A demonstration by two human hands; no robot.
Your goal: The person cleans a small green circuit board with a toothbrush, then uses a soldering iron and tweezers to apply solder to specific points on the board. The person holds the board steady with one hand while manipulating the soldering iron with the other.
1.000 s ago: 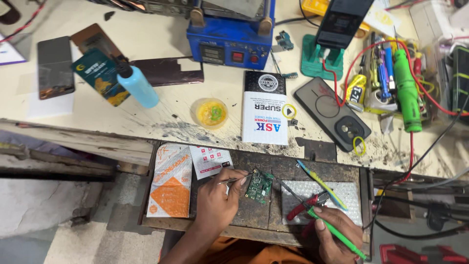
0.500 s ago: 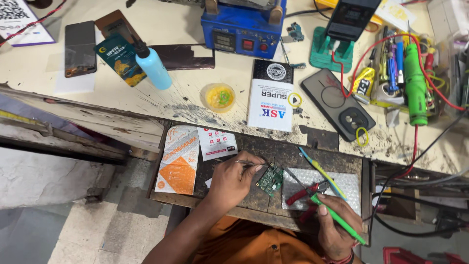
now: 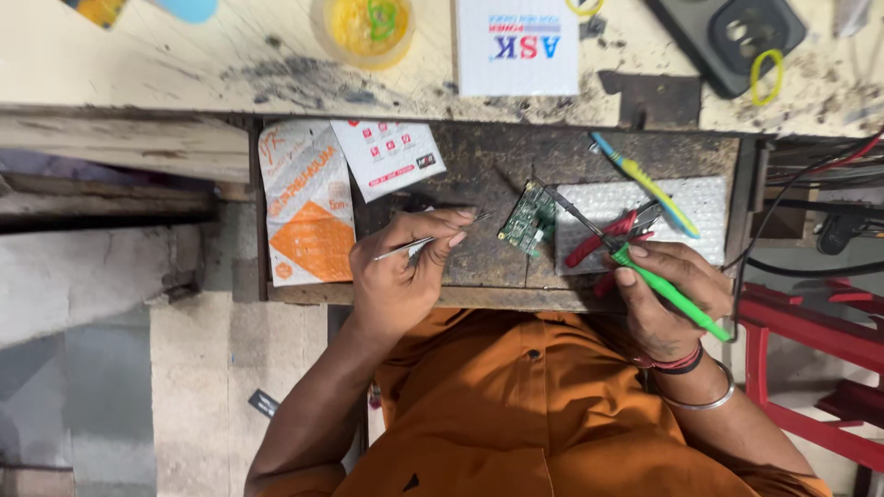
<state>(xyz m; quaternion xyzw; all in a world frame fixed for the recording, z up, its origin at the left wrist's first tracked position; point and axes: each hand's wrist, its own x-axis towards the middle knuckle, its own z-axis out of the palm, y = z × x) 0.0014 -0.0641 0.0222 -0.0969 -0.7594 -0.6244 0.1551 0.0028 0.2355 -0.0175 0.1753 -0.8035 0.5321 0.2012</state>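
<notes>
A small green circuit board [image 3: 527,219] lies on a dark pull-out wooden tray [image 3: 479,166] below the workbench. My left hand [image 3: 401,271] grips metal tweezers [image 3: 433,239] whose tips point at the board's left edge. My right hand [image 3: 668,294] holds a green-handled soldering iron [image 3: 645,276]; its metal tip rests at the board's upper right corner. Both forearms reach in from an orange shirt at the bottom.
Red-handled pliers [image 3: 612,235] and a blue-yellow tool [image 3: 645,182] lie on a bubble-wrap pad [image 3: 709,198]. Orange and white packets [image 3: 308,202] cover the tray's left. On the bench above sit a yellow paste tub [image 3: 364,28], a white box [image 3: 516,41] and a dark phone [image 3: 732,37]. Cables hang right.
The view has dropped and closed in on the tray. The tweezers and iron stay at the board, and my hands have barely shifted.
</notes>
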